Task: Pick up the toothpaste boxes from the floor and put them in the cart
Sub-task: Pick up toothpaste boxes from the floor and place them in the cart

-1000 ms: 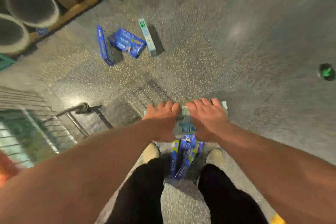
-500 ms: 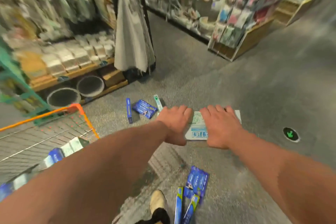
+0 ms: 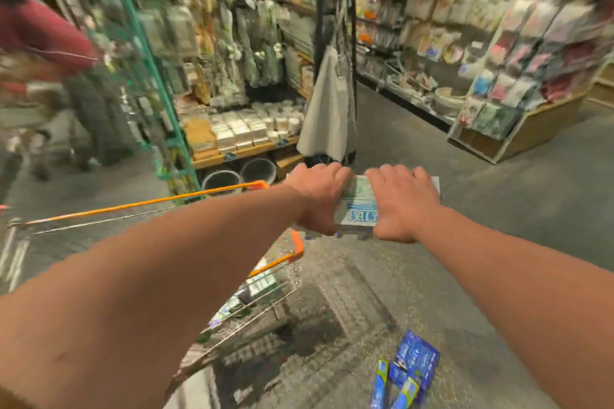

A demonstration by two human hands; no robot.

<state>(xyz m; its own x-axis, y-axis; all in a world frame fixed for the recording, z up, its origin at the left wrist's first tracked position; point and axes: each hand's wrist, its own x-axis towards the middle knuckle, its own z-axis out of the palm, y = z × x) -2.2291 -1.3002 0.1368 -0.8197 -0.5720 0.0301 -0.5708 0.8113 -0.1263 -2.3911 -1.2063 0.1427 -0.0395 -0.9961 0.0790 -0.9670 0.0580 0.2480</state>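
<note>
Since the earlier picture the view has lifted further from the floor, the cart has come in under the left arm, and the boxes near the shelf are no longer in sight. Both hands hold one stack of pale toothpaste boxes (image 3: 360, 209) between them, raised in front of the body. The left hand (image 3: 317, 197) presses on the left end of the stack and the right hand (image 3: 403, 202) presses on the right end, fingers laid over the top; the two hands are near each other but do not touch. The stack is in the air, just beyond the orange rim of the wire cart (image 3: 282, 259), not yet inside it. Some boxes already lie in the cart basket, though they are blurred. On the floor (image 3: 498, 196), at the lower right, a small group of blue toothpaste boxes (image 3: 410, 372) remains. Behind the hands stand shop shelves (image 3: 239, 139) with packed goods, and at the far left a person in a red top (image 3: 40, 33) is partly visible, very blurred.
</note>
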